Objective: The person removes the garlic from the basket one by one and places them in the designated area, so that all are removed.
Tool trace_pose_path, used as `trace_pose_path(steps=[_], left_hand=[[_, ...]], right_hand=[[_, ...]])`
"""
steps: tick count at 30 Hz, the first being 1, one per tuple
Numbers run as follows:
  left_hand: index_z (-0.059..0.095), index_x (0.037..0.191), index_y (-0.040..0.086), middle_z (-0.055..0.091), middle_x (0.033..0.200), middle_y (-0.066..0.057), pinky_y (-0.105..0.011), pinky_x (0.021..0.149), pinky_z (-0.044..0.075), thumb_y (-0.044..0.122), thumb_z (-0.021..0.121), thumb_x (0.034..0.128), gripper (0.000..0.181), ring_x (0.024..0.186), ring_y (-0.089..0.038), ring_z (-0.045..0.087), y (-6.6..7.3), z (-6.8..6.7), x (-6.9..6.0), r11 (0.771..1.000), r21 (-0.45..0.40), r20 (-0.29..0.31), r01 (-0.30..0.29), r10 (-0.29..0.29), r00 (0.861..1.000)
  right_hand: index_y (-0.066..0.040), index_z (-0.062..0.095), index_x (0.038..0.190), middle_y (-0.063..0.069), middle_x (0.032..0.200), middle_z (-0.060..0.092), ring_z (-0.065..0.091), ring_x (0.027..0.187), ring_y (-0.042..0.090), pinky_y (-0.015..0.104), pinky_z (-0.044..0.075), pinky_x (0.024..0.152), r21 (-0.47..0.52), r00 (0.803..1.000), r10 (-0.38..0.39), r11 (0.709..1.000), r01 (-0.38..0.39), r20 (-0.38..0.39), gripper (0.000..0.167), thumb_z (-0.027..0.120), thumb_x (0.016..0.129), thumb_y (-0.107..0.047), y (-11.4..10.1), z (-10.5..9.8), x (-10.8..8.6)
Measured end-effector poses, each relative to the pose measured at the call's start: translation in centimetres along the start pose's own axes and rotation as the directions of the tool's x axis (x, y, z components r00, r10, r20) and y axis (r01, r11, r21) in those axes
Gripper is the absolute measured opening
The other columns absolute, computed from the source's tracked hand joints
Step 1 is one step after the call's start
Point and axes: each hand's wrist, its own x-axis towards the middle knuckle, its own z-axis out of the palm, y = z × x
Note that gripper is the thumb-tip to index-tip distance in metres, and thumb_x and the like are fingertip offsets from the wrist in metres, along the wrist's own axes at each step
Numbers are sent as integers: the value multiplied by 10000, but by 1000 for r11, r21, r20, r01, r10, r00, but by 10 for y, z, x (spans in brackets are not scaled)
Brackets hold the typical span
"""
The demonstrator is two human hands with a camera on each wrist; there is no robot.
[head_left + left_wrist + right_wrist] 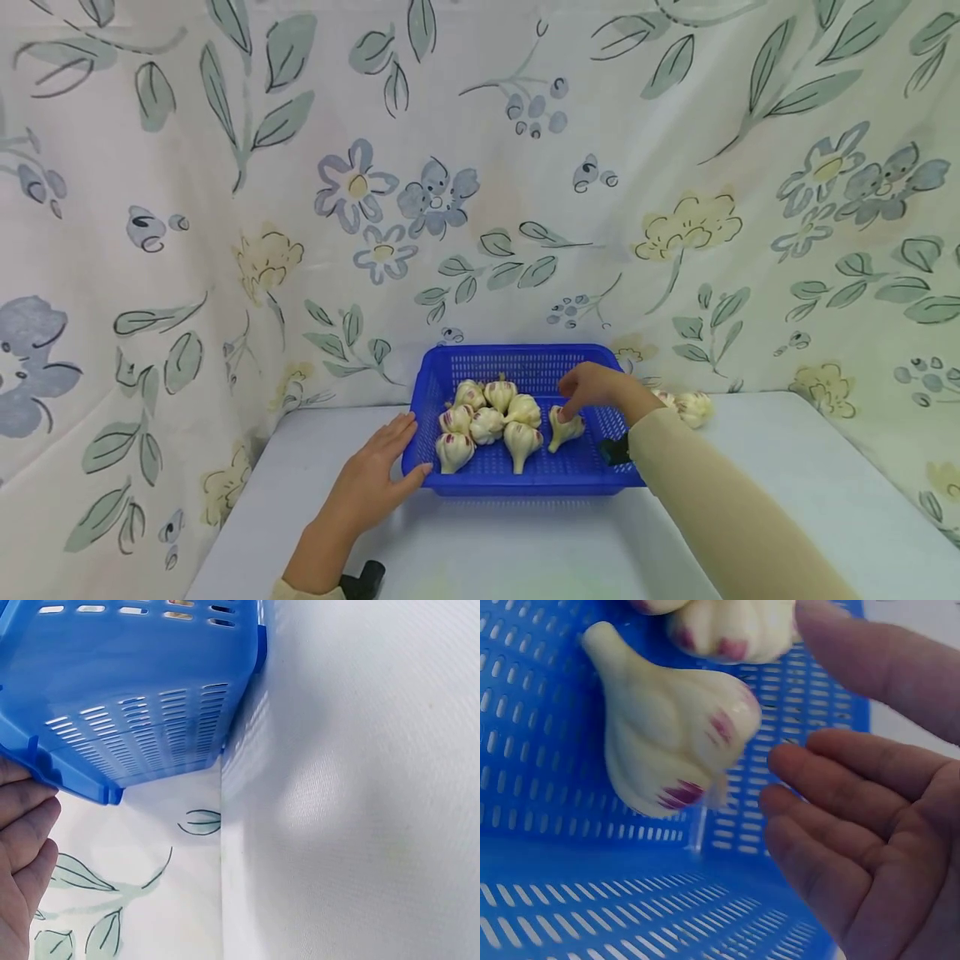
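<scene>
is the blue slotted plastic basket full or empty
Partly full: white, purple-marked garlic bulbs sit in the basket, its floor showing around them.

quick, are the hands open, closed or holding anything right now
Left hand: open, touching the basket at its rim.
Right hand: open, holding nothing, beside a garlic bulb.

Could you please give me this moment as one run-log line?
left hand: touching blue basket at left | right hand: over basket, near its rightmost garlic bulb | outside garlic: right of basket
</scene>
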Motion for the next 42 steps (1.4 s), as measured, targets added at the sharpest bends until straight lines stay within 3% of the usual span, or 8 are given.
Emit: trace_pose_path(steps=[11, 17, 21, 28, 34, 42], left_hand=[[508, 1441, 92, 429, 1541, -16, -479, 1142, 365, 493, 676, 885, 706, 1431, -257, 392, 4, 3, -2, 1000, -3, 13, 11, -11, 1000], [511, 1439, 86, 441, 1534, -33, -492, 1132, 376, 506, 667, 886, 712, 1423, -273, 404, 5, 4, -2, 1000, -2, 6, 2, -2, 1000], [506, 1444, 94, 433, 1540, -25, -495, 1133, 375, 516, 657, 890, 712, 1428, -272, 396, 5, 3, -2, 1000, 0, 12, 8, -8, 1000], [504, 1445, 92, 431, 1542, -22, -491, 1140, 367, 520, 641, 899, 708, 1437, -266, 382, 6, 2, -2, 1000, 0, 21, 17, -17, 1000], [507, 1441, 81, 431, 1541, -28, -487, 1142, 363, 477, 670, 892, 696, 1434, -272, 386, 4, 0, -1, 1000, 1, 11, 8, -8, 1000], [515, 1434, 80, 443, 1533, -29, -482, 1138, 370, 497, 665, 891, 701, 1425, -275, 400, 3, 0, 0, 1000, 1, -9, -5, 5, 1000]], right_hand=[[-4, 616, 1309, 148, 1283, 647, 585, 1212, 348, 514, 469, 1038, -89, 997, 77, 993, -75, 21, 659, 840, 696, -100, 15, 17, 17], [-45, 702, 1195, 85, 1152, 703, 636, 1039, 234, 470, 527, 966, -118, 997, 66, 991, -62, 34, 530, 839, 684, -74, 17, 20, 20], [-68, 732, 1147, 57, 1095, 719, 638, 964, 197, 449, 544, 937, -103, 997, 64, 993, -58, 51, 483, 835, 676, -55, 16, 21, 20], [-107, 730, 1175, 42, 1107, 718, 626, 972, 180, 400, 544, 925, -54, 997, 35, 998, -31, 73, 517, 820, 672, -33, 21, 23, 23], [-65, 713, 1197, 56, 1108, 714, 634, 911, 151, 348, 566, 854, 25, 995, 30, 999, -32, 91, 521, 812, 686, -44, 24, 23, 23], [-54, 704, 1210, 75, 1169, 697, 641, 985, 166, 377, 561, 897, 41, 994, 24, 999, -28, 111, 501, 814, 721, -72, 29, 23, 28]])
